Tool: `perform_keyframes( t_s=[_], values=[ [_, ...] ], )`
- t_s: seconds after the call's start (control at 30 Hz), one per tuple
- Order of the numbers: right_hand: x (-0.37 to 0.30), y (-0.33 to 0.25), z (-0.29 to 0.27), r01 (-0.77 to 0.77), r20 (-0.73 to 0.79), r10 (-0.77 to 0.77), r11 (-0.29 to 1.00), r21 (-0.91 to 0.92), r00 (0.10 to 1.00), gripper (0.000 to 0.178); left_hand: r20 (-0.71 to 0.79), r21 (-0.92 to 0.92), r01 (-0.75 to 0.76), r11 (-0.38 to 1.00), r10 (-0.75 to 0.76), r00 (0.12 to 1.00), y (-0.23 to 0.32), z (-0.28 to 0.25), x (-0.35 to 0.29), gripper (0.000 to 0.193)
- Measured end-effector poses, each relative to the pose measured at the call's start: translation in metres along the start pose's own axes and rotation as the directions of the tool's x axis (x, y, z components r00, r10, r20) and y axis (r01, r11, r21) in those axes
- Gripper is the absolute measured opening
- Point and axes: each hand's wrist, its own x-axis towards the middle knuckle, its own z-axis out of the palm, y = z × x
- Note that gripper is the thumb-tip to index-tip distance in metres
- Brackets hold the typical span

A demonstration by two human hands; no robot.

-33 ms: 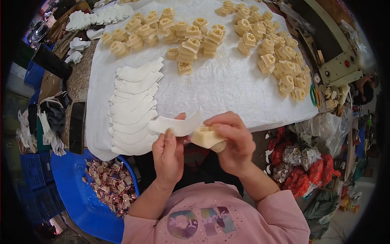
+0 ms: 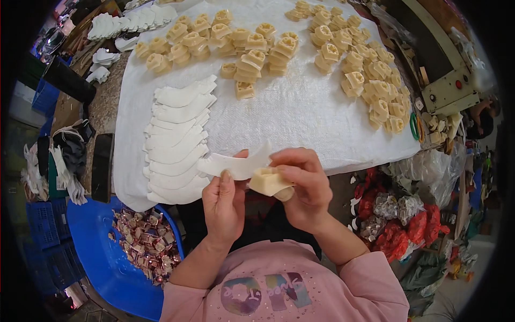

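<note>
- Your left hand (image 2: 225, 208) has its grip pinched on a curved white piece (image 2: 245, 165), the thumb on the near side and a fingertip showing past its upper edge.
- Your right hand (image 2: 307, 189) has its grip around a hollow cream piece (image 2: 267, 183); you cannot tell here whether its fingertips also touch the raised right end of the white piece.
- You hold both up near the close edge of the counter (image 2: 104, 114), the white piece to the left of the cream one.
- On your left, a row of overlapping white pieces (image 2: 174, 140) lies on the white sheet (image 2: 289, 118) over the counter.
- Cream parts sit in two groups: a far cluster (image 2: 250, 63) and a right-hand cluster (image 2: 378, 88).
- Low on your left, a blue tub (image 2: 99, 252) holds small shiny reddish pieces (image 2: 147, 244).
</note>
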Motion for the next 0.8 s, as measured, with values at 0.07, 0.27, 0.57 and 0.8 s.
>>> perform_keyframes(
  t_s=[0.07, 0.27, 0.57, 0.8],
  values=[
    [-0.004, 0.011, 0.005, 0.125, -0.038, -0.126, 0.991, -0.038, 0.991, 0.044, 0.084, -0.024, -0.024, 0.999, 0.026, 0.996, 0.004, 0.005, -0.005, 0.038],
    [-0.004, 0.012, 0.001, 0.234, 0.020, -0.233, 0.970, -0.069, 0.972, 0.047, 0.138, 0.047, -0.030, 0.998, 0.023, 0.990, 0.014, 0.008, -0.011, 0.042],
    [-0.003, 0.013, -0.002, 0.235, 0.040, -0.232, 0.961, -0.143, 0.972, 0.047, 0.157, 0.157, -0.079, 0.985, 0.054, 0.986, 0.016, 0.010, -0.014, 0.038],
    [-0.005, 0.012, 0.000, 0.241, 0.072, -0.231, 0.901, -0.361, 0.970, 0.045, 0.130, 0.328, -0.094, 0.940, 0.054, 0.990, 0.011, 0.005, -0.019, 0.039]
  ],
)
